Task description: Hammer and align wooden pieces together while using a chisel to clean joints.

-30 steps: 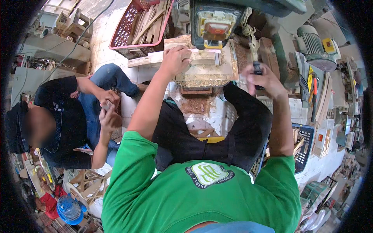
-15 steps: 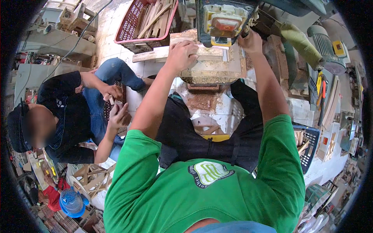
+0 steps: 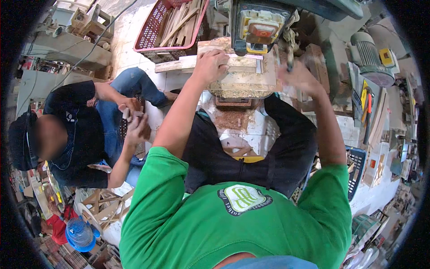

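My left hand [image 3: 210,66] presses down on a pale strip of wood [image 3: 172,67], its fingers curled over the piece. The strip lies across a dusty wooden work board [image 3: 244,87] under the dark head of a bench machine [image 3: 234,24]. On the front of that head sits a red and yellow switch [image 3: 262,31]. My right hand [image 3: 302,78] is smeared by motion at the right side of the board. Close to its fingers is a dark lever end [image 3: 290,62]; whether the hand touches it cannot be made out.
A pink basket [image 3: 148,31] of wood strips stands behind at the left. A co-worker in a black shirt [image 3: 80,134] sits at my left, handling small wood pieces. To the right are a grey motor [image 3: 368,54], hand tools [image 3: 367,105] and a dark basket [image 3: 356,168].
My right hand has come down toward me and right, from the machine's side. My left hand stays on the strip. The long yellow-green thing by the motor no longer shows there.
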The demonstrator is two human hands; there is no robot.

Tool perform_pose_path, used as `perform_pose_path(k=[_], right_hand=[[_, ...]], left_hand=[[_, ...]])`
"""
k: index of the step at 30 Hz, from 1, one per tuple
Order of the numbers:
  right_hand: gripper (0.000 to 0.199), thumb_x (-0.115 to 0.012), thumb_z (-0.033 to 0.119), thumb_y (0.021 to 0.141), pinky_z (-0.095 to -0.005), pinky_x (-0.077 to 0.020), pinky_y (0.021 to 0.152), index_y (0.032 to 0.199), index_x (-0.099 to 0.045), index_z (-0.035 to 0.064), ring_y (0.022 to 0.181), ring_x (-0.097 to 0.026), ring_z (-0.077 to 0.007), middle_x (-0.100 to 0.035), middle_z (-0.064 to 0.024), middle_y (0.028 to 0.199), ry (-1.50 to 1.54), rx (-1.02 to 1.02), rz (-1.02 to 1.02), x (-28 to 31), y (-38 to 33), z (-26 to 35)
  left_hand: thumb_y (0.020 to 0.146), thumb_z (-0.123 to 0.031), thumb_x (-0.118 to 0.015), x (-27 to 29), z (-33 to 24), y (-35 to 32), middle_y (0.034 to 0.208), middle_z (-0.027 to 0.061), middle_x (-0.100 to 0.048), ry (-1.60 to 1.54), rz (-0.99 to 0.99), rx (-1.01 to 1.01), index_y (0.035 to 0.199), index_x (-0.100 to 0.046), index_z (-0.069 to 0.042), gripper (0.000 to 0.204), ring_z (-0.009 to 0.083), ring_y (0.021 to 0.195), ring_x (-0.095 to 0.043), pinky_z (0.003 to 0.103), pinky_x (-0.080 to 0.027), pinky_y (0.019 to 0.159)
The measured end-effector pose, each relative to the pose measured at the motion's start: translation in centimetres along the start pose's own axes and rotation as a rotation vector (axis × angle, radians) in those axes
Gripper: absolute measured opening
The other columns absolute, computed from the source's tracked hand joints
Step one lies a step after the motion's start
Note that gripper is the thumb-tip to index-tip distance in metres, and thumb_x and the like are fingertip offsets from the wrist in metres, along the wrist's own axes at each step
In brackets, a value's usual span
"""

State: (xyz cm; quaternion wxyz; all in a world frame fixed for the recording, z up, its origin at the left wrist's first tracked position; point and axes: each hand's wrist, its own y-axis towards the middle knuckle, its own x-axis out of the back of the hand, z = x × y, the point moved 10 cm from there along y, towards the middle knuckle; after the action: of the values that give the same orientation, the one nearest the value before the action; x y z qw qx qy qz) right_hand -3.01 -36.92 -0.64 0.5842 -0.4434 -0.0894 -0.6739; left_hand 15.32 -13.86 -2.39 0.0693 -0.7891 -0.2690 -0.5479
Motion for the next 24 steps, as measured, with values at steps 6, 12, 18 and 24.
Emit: perform_pose_path(k=[6,12,18,24], right_hand=[[0.115,-0.032,0.093,0.09,-0.0312,-0.0556,0.061,0.145,-0.052,-0.0065,0.06,-0.067,-0.0141,-0.065,-0.0052,0.064,1.223,0.582,0.214,6.6,-16.6,10.4],[0.066,-0.08,0.038,0.089,-0.0367,-0.0541,0.094,0.141,-0.059,0.0029,0.102,-0.07,-0.0233,-0.07,-0.0122,0.113,0.057,0.407,-0.376,1.7,-12.3,10.1],[0.041,-0.076,0.033,0.091,-0.0481,-0.0551,0.093,0.123,-0.069,0.009,0.114,-0.067,-0.0371,-0.07,-0.0191,0.121,-0.24,0.504,-0.145,-10.3,-12.2,12.8],[0.032,-0.076,0.035,0.091,-0.0521,-0.0563,0.079,0.105,-0.071,0.0069,0.09,-0.072,-0.0415,-0.074,-0.0195,0.094,-0.233,0.236,-0.076,-11.8,-13.2,8.3]], left_hand=[[0.086,-0.023,-0.076,-0.2,-0.7,0.2,0.131,0.0041,-0.066,-0.011,-0.015,-0.039,0.125,-0.071,-0.016,0.04,0.0297,0.127,-0.059,0.053,-0.041,0.11],[0.091,-0.023,-0.075,0.0,-4.0,-4.0,0.126,0.0065,-0.067,0.159,0.057,-0.268,0.124,-0.069,-0.012,0.036,0.0304,0.124,-0.062,0.052,-0.044,0.104],[0.098,-0.024,-0.064,1.1,-12.0,-9.4,0.107,0.018,-0.07,-0.351,0.426,-0.33,0.116,-0.069,-0.006,0.026,0.0416,0.102,-0.067,0.05,-0.053,0.087],[0.095,-0.034,-0.072,0.3,-13.8,-11.9,0.091,0.0218,-0.073,-0.203,0.536,-0.21,0.117,-0.064,-0.01,0.033,0.044,0.09,-0.071,0.055,-0.055,0.079]])
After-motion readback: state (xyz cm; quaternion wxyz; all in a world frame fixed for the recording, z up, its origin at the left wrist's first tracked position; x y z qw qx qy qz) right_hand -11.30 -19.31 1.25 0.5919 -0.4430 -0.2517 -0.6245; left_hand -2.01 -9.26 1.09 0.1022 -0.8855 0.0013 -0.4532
